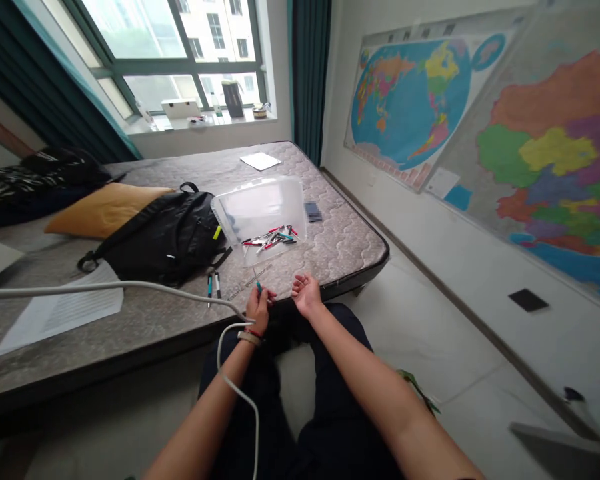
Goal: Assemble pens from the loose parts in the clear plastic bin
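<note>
Over the mattress's front edge, my left hand [260,308] is closed around a pen with a teal end [259,287] that points away from me. My right hand [307,293] is beside it, palm up, fingers loosely bent and apart, with nothing in it. Left of my left hand, a teal pen [210,287] and a black-and-white pen [217,285] lie side by side on the mattress. Beyond my hands, a clear plastic bin [260,200] lies with its opening toward me. Several mixed pens [273,239] in red, teal, black and white are heaped inside.
A white cable [180,291] crosses from the left past my left wrist. On the mattress [340,247] are a black backpack [165,233], an orange pillow [105,207], printed paper [70,310], a white sheet [260,161] and a blurred dark rectangle [313,211]. Maps [410,100] hang on the right wall.
</note>
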Motion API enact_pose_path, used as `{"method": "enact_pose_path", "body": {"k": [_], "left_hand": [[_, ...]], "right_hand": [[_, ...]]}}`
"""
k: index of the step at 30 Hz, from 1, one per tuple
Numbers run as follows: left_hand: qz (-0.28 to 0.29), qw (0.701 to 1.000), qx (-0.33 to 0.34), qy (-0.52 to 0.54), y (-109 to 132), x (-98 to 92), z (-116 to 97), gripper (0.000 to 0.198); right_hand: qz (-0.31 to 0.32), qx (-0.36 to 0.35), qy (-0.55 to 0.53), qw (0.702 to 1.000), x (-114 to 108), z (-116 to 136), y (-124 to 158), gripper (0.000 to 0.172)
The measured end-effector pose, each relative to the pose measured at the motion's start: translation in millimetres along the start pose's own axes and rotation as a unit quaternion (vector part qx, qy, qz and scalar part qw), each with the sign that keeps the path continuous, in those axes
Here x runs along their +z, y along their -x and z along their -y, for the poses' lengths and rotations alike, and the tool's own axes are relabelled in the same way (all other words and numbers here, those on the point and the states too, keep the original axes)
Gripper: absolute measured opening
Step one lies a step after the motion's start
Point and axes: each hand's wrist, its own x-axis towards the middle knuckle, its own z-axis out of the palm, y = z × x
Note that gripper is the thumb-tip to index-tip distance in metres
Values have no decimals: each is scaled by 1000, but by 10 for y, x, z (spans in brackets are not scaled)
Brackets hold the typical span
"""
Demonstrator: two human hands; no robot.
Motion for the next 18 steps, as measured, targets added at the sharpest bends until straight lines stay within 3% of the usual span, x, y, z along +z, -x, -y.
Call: {"method": "enact_pose_path", "body": {"k": [3, 7, 11, 15, 18], "left_hand": [[12, 995, -23, 101, 397, 33, -209, 23], [-20, 989, -38, 140, 810, -112, -457, 19], [-22, 998, -13, 52, 1157, -338, -647, 28], [-75, 995, 37, -61, 1466, -539, -724, 29], [-47, 988, 80, -125, 1600, -679, -745, 26]], "right_hand": [[46, 14, -20, 999, 100, -88, 407, 22], [99, 23, -32, 994, 268, -210, 897, 23], [122, 38, -35, 991, 363, -383, 1285, 24], [118, 66, -44, 990, 330, -625, 1544, 25], [108, 88, -40, 989, 285, -765, 1637, 25]]}}
